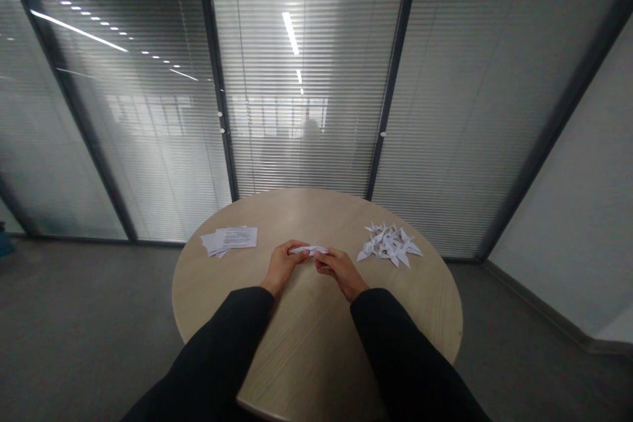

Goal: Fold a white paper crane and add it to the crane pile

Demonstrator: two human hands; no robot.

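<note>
Black sleeves [217, 349], left hand [283, 268], right hand [342, 271], paper [307, 250] between

On your round wooden worktop [306, 208], a small stack of printed paper sheets [231, 239] lies to your left, and a heap of white folded paper cranes [390, 245] sits to your right. Ahead stand glass panels with slatted blinds [306, 79], a grey floor [84, 310] spreads below, and a pale wall [564, 178] runs along your right.

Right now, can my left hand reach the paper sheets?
Probably yes: the stack of paper sheets lies just beyond your left hand on the round wooden table, nothing between them. That hand is pinching a folded white paper, so it must let go first.
</note>
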